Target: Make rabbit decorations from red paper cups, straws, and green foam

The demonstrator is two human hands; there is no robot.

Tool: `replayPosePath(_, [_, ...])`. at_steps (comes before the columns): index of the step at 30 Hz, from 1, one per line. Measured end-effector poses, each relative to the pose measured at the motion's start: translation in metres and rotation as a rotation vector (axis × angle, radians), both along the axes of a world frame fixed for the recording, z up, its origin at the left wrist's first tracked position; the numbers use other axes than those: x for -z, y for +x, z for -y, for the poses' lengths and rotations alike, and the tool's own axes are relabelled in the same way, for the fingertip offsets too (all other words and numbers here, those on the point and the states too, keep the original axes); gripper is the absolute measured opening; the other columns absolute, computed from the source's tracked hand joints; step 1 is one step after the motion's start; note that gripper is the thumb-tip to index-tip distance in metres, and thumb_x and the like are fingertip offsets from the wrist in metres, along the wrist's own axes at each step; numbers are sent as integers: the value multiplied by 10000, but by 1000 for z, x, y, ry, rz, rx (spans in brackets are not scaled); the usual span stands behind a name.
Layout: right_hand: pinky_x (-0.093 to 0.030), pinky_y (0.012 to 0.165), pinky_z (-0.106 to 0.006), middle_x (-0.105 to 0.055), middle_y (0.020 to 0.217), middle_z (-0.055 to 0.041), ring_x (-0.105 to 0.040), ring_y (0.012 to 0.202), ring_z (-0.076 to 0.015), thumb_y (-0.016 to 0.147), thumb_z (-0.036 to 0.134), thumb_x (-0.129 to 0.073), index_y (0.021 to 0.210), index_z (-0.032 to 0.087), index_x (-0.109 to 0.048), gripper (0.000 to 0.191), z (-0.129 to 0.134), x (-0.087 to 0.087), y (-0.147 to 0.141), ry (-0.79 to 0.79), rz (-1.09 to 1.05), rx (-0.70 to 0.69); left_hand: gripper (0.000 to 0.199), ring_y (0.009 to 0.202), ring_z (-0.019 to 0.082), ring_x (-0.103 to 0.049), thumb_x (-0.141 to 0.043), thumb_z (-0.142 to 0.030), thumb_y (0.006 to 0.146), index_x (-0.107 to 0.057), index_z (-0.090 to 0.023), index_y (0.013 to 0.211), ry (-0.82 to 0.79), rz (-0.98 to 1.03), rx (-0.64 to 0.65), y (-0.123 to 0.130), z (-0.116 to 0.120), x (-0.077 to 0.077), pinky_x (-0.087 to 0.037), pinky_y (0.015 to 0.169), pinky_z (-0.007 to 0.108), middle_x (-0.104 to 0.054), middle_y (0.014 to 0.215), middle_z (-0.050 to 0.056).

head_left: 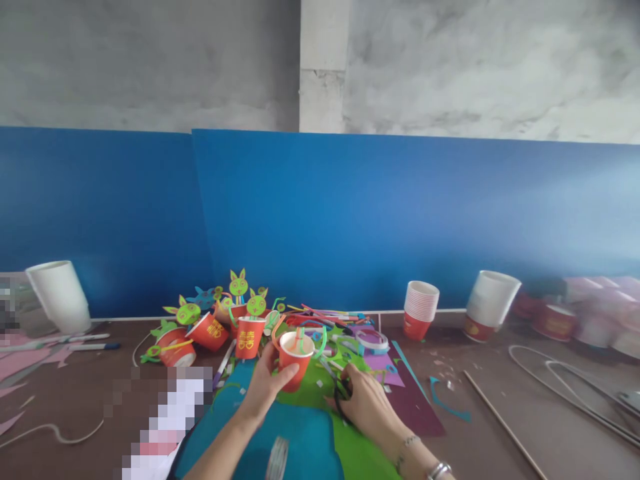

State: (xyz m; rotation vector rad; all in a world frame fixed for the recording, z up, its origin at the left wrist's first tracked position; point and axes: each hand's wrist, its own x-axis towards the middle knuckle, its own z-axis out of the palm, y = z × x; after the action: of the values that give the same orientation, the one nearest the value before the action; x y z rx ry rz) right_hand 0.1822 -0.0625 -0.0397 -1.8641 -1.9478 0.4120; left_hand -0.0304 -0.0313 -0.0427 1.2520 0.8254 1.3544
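Observation:
My left hand [269,380] is wrapped round a red paper cup [293,381] that stands upright, its white rim facing me. Bent straws [321,341] in green and orange stick out at the cup's sides. To the right of it, my right hand [363,399] grips scissors [342,395] by their black handles, with the blades pointing left and away from me. Whether the blades are apart I cannot tell. Beneath both hands lie green paper [353,447] and a teal sheet [300,427].
Several red cups with green animal faces [250,339] crowd the back left. A stack of paper cups [421,310] stands at back right, a taller white stack [491,300] beyond it. Pens and straws [325,317] lie behind my hands, tape rolls [373,341] beside them. A thin stick [503,423] lies at right.

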Motion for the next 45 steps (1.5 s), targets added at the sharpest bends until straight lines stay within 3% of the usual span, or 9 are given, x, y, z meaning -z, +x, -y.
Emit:
replayPosePath(6, [-404, 690, -291, -685, 848, -90, -622, 833, -258, 687, 282, -646, 942, 148, -646, 288, -1, -10, -3, -23, 48, -78, 536, 1046, 302, -599, -751, -360, 684, -577, -138, 1140, 43, -93, 17, 1, 0, 2, -463, 907, 401, -657, 1126, 142])
replayPosePath(14, [-440, 731, -319, -598, 1024, -146, -606, 834, -246, 711, 212, -585, 834, 125, -701, 190, -5, -14, -9, 8, 42, -143, 609, 1073, 311, -589, -800, -396, 610, -567, -165, 1124, -30, 13, 17, 9, 4, 2, -462, 904, 384, -647, 1150, 139])
replayPosePath(19, [-434, 625, -280, -611, 798, -58, -569, 717, -193, 814, 301, -507, 1103, 130, -600, 348, -17, -25, -26, 105, -606, -86, 642, 1100, 307, -573, -794, -388, 625, -540, -179, 1177, -23, 8, -4, 8, 4, 4, -447, 929, 377, -633, 1174, 132])
replayPosePath(22, [-407, 564, -258, -596, 737, -29, -536, 655, -167, 834, 409, -497, 1006, 144, -629, 342, -23, -33, -33, 116, -850, -80, 703, 1079, 311, -578, -816, -381, 587, -526, -185, 1196, 13, -26, 6, 7, -2, 12, -449, 921, 381, -633, 1166, 131])
replayPosePath(26, [-429, 665, -283, -612, 778, -43, -563, 731, -184, 718, 309, -621, 683, 149, -664, 169, -31, -37, -33, 163, -755, -139, 807, 1125, 313, -548, -827, -309, 559, -467, -179, 1270, 56, -71, 5, 7, -5, 17, -430, 957, 387, -601, 1209, 137])
replayPosePath(29, [-450, 741, -303, -645, 911, -74, -597, 816, -212, 655, 253, -647, 576, 152, -656, 129, -33, -37, -30, 119, -654, -165, 804, 1141, 295, -542, -802, -234, 572, -450, -193, 1294, 73, -86, 8, 11, 0, 11, -426, 977, 392, -587, 1228, 116])
replayPosePath(35, [-476, 699, -282, -683, 741, -33, -615, 751, -198, 650, 181, -584, 659, 168, -655, 73, -25, -41, -33, 38, -560, -133, 664, 1107, 278, -570, -782, -218, 584, -531, -203, 1198, 97, -103, 35, 17, 12, -4, -453, 962, 383, -631, 1160, 85])
replayPosePath(39, [-474, 765, -293, -685, 919, -76, -618, 850, -213, 698, 186, -548, 627, 168, -675, 147, -20, -47, -35, 148, -495, -153, 720, 1130, 273, -557, -780, -235, 599, -479, -214, 1253, 119, -120, 12, 16, 11, -3, -441, 978, 384, -601, 1218, 89])
replayPosePath(45, [-441, 875, -339, -661, 1038, -87, -602, 948, -232, 759, 197, -538, 604, 181, -717, 237, -17, -50, -33, 146, -473, -203, 635, 1103, 269, -569, -780, -275, 628, -497, -202, 1191, 147, -165, -15, 14, 9, 1, -459, 946, 371, -606, 1190, 92])
